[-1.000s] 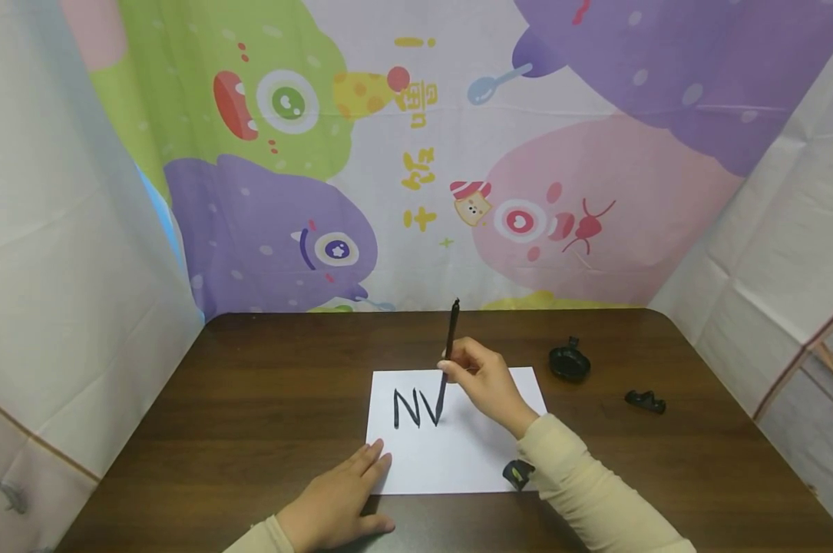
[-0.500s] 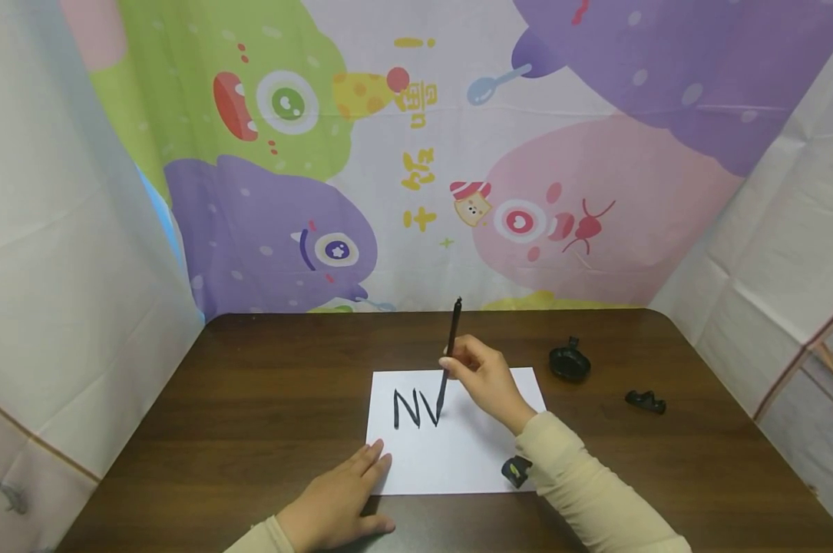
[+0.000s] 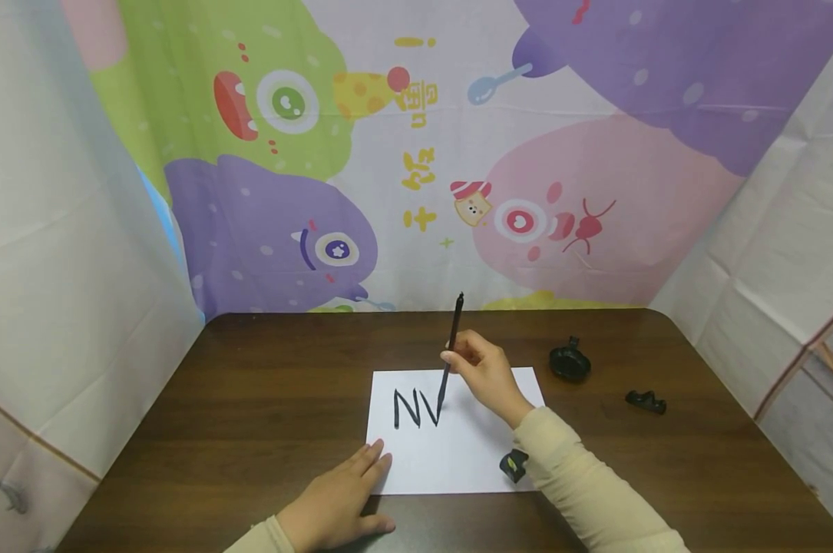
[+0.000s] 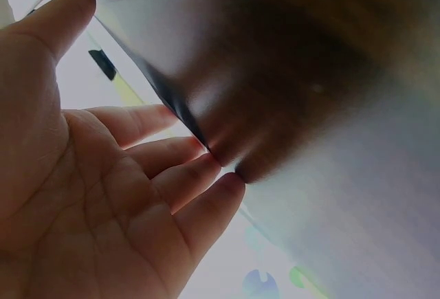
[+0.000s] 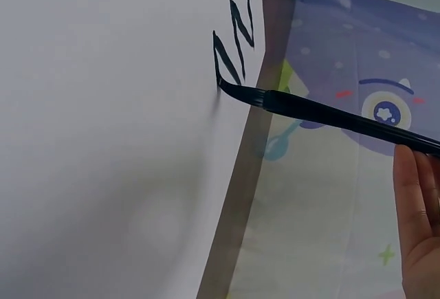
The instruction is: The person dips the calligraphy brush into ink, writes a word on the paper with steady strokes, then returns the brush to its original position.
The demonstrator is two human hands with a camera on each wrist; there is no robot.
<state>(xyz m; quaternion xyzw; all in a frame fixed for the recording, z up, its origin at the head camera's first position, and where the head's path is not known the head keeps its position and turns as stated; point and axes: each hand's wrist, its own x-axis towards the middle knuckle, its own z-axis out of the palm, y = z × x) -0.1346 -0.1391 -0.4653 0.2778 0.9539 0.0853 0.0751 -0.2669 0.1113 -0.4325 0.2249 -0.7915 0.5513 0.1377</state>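
A slim black calligraphy brush stands nearly upright in my right hand, pinched between thumb and fingers. Its dark bristle tip bends against the white paper, at the end of a stroke. Black strokes on the sheet form an N, with a V-like shape beginning to its right. My left hand lies flat with fingers spread, its fingertips on the paper's lower left edge and its thumb on the table. In the left wrist view the palm and straight fingers show.
On the brown wooden table, a black ink dish stands right of the paper. Beyond it lies a small black brush rest. A black device sits at the right cuff. A cartoon-printed curtain hangs behind.
My right hand and the brush have shifted slightly up the sheet, away from the person. The left hand stays in place.
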